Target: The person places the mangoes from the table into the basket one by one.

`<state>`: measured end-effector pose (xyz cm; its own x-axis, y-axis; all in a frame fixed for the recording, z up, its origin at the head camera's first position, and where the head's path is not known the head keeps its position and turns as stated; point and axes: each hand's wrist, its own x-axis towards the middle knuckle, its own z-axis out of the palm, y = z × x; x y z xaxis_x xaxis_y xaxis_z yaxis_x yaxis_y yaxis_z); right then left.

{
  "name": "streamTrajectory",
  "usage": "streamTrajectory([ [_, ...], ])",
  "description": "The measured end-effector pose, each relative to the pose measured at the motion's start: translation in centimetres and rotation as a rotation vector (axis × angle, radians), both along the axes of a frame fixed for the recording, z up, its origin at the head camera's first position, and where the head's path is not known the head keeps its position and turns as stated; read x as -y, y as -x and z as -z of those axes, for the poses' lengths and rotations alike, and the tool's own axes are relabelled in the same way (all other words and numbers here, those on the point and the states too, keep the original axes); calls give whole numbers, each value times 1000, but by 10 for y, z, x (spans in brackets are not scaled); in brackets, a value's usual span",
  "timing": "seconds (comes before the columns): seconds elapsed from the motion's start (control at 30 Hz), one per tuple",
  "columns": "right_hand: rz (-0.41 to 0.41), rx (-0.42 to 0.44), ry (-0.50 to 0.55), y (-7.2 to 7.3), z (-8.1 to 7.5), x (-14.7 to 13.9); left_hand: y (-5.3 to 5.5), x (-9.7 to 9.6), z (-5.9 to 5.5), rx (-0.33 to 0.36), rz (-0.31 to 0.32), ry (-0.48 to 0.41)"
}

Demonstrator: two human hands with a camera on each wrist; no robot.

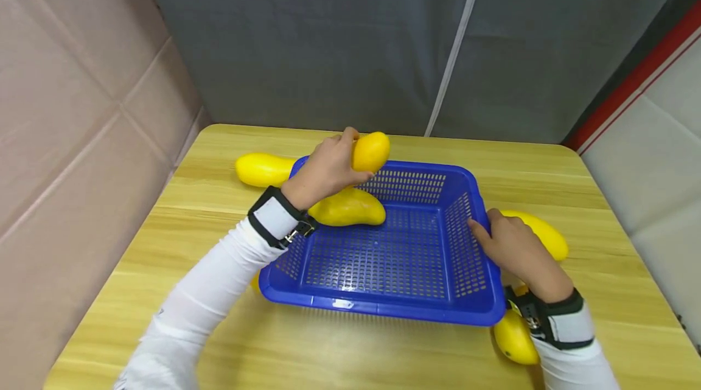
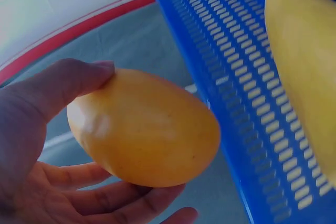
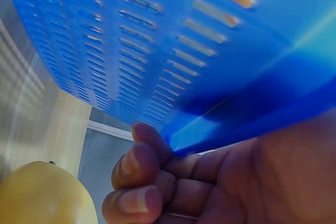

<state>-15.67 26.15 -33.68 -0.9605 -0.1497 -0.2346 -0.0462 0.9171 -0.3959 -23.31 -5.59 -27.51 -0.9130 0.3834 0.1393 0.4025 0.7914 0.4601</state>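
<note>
My left hand (image 1: 328, 165) holds an orange-yellow mango (image 1: 371, 151) over the far left part of a blue plastic basket (image 1: 378, 314). In the left wrist view, the thumb lies on one side of this mango (image 2: 144, 129) and the fingers on the other, beside the basket wall (image 2: 231, 87). Inside the basket, a longer yellow mango (image 1: 350, 207) lies at the left, partly covered by the left wrist. My right hand (image 1: 517, 250) grips the basket's right rim, thumb inside and fingers curled outside, as the right wrist view (image 3: 173, 177) shows.
One yellow mango (image 1: 263, 169) lies behind the basket's left corner. To the right, another mango (image 1: 539, 233) sits behind the right hand, and one more (image 1: 515, 338) is under the right wrist. A sliver of yellow (image 1: 255, 282) shows at the basket's left. A grey curtain (image 1: 328, 43) hangs behind the wooden table (image 1: 350, 353).
</note>
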Motion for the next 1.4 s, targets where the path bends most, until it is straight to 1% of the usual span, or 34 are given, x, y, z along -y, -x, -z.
streamTrajectory([
  [0.17, -7, 0, 8, 1, 1, 2, -1, -13, 14, -2, 97, -37],
  [0.27, -15, -7, 7, 2, 1, 3, -1, -20, 21, 3, 127, -18],
  [0.4, -13, -13, 7, 2, 1, 6, -1, -31, 25, -39, 153, 80],
  [0.5, -5, -10, 2, 2, 1, 6, 2, -42, 26, -78, 181, 164],
  [0.63, -1, -7, 0, 3, 1, 7, 5, -56, 30, -116, 188, 291],
  [0.73, -5, -2, 4, 3, 1, 7, 6, -65, 35, -121, 179, 363],
  [0.8, -7, 3, 4, 3, 1, 7, 6, -69, 39, -114, 185, 373],
  [0.9, -8, 5, 3, 1, 1, 7, 7, -74, 45, -109, 215, 362],
  [1.07, -6, 6, 4, -1, 1, 7, 9, -80, 50, -118, 250, 373],
  [1.4, -7, -12, -1, -5, -1, 7, 6, -95, 60, -140, 279, 498],
])
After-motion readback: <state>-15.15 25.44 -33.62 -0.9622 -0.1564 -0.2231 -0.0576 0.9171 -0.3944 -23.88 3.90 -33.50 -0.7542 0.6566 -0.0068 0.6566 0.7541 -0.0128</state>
